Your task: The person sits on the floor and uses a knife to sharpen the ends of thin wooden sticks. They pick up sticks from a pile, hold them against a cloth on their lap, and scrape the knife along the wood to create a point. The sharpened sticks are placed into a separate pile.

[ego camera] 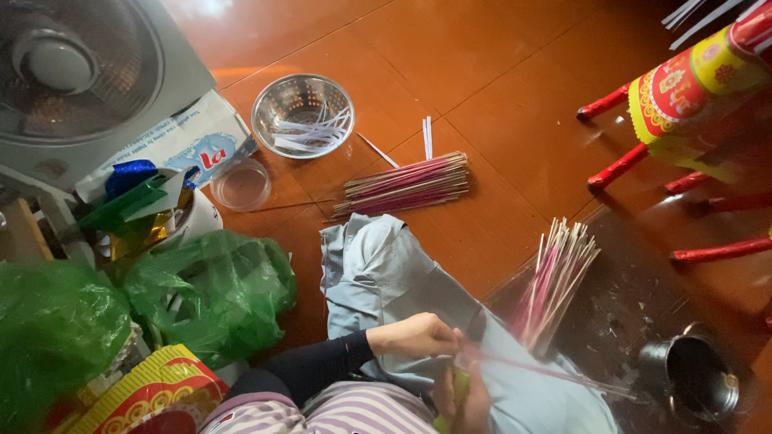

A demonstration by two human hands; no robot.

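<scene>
Reddish-brown tiled floor (pixel 498 72), seen from above, with a grey-blue cloth (pixel 378 273) spread across the lap. Left hand (pixel 418 333) closed, fingertips pinched together on a thin pink stick (pixel 555 372); stick running out to the right of the pinch, low over the cloth, long, slim and pale at its far end. Right hand (pixel 460 398) just below the left, curled round something green; exact hold too blurred to tell. Loose fan of sticks (pixel 555 281) up and to the right of the pinch, near it, pink shafts with bare tan ends splayed upward. Second bundle (pixel 406 185) well above the hands, lying flat and tidy on the tiles. Steel colander (pixel 303 115) beyond that bundle, white strips inside. One clear lid (pixel 241 183) beside it. Two green bags (pixel 205 289) to the left of the grip. One dark metal pot (pixel 696 378) far right. One fan (pixel 80 72) at top left.
</scene>
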